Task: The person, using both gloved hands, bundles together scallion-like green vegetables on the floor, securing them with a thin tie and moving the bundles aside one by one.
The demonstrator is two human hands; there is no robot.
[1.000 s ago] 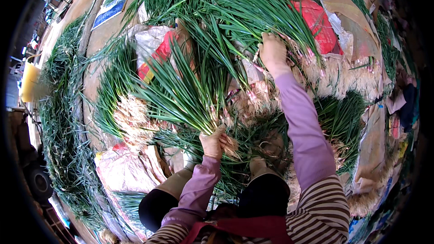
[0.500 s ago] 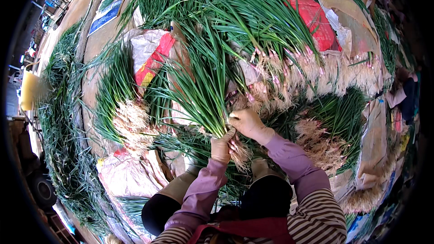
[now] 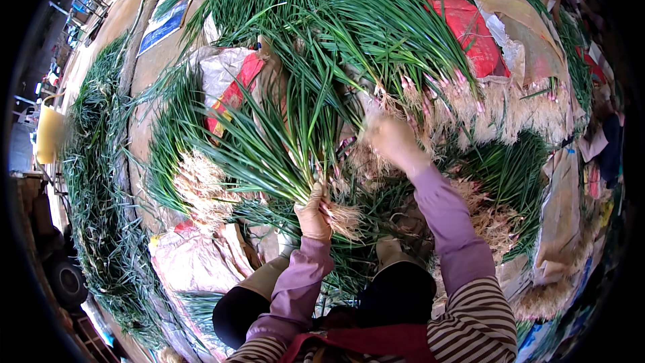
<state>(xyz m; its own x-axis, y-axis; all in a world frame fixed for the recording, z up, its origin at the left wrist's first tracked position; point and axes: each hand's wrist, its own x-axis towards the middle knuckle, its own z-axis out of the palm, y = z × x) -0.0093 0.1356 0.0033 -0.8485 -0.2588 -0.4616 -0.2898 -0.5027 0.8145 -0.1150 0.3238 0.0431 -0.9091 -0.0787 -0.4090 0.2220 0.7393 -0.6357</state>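
Note:
My left hand [image 3: 313, 216], in a pale glove, is closed round a bunch of spring onions [image 3: 289, 173]. Their green leaves fan up and to the left, while the pinkish bulbs and pale roots stick out on the right of the fist. Farther up and to the right, my right hand [image 3: 391, 141] is smeared by motion, so its fingers cannot be made out. It is over the root ends of a large heap of spring onions [image 3: 396, 33]; whether it touches them does not show.
Rooty bundles lie at the left [image 3: 200, 185] and right [image 3: 494, 218]. A red sack [image 3: 470, 33] lies among the heap, and a pale sack [image 3: 198, 259] is by my left knee. Loose green leaves [image 3: 101, 208] form a long strip at far left.
My right hand has left the bunch and moved up and right toward the heap. My left hand has shifted slightly left with the bunch, whose leaves now tilt more to the left.

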